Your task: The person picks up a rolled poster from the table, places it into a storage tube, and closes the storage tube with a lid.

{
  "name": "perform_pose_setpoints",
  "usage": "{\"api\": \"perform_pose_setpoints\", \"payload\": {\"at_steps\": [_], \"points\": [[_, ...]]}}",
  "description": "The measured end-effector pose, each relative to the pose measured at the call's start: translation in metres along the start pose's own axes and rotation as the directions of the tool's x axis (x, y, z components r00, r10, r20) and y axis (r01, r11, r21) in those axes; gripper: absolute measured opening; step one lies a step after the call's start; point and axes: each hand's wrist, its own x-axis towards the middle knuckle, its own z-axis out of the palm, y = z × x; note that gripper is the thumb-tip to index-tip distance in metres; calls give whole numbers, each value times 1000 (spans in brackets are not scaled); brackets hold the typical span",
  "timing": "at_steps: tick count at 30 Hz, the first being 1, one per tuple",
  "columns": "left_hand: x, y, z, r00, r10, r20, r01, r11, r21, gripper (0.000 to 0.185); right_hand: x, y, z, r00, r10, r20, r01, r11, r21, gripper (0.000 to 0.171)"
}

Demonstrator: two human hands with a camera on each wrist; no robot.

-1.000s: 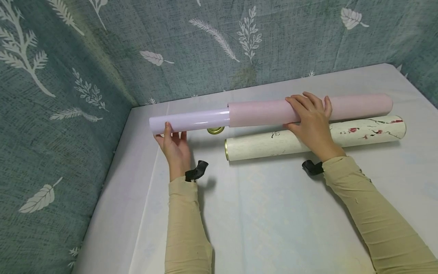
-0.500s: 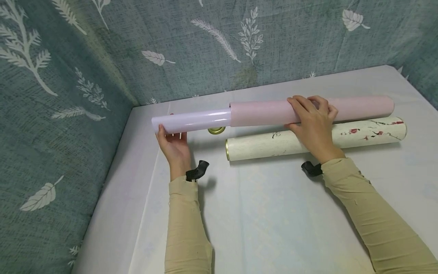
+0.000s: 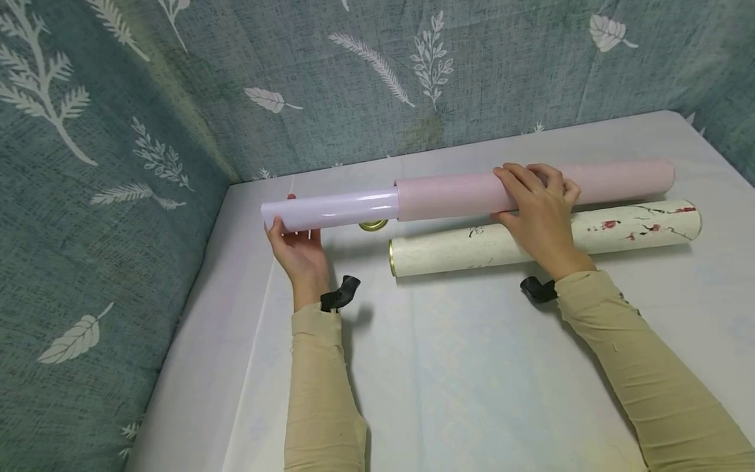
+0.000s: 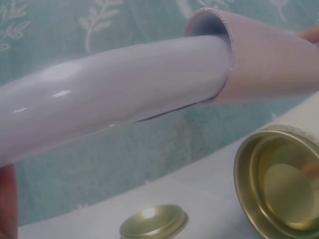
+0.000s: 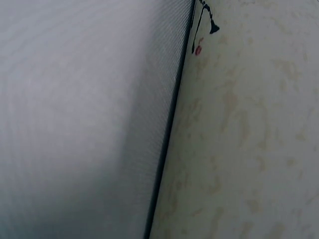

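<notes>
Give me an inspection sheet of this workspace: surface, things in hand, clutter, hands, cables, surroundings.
Surface: table under a pale cloth.
Things in hand: pink tube held off the table, with a glossy lilac roll sticking out of its left end.
Clutter: cream tube with a flower print lying on the table, its gold-rimmed end open; gold lid lying beside that end.
Hands: left hand grips the lilac roll near its free end; right hand grips the pink tube at mid-length.
Cables: nothing seen.
Surroundings: teal curtain with a leaf print behind and to the left.
</notes>
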Motion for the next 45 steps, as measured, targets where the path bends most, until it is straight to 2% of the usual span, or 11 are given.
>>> {"api": "perform_pose_setpoints", "payload": {"at_steps": [12,22,45], "points": [[0,3,6,999,-13,-40,15,998,54,34,1,1,-1,999,3,32,-4,1000,25,65],[-2,1,4,1000,-8,-16,10,996,94,35,0,3,0,999,13,42,-14,1000,20,66],[-3,-3,5,999,-45,-2,45,996,74,36,1,3,-1,999,10,47,-11,999,32,64]]}}
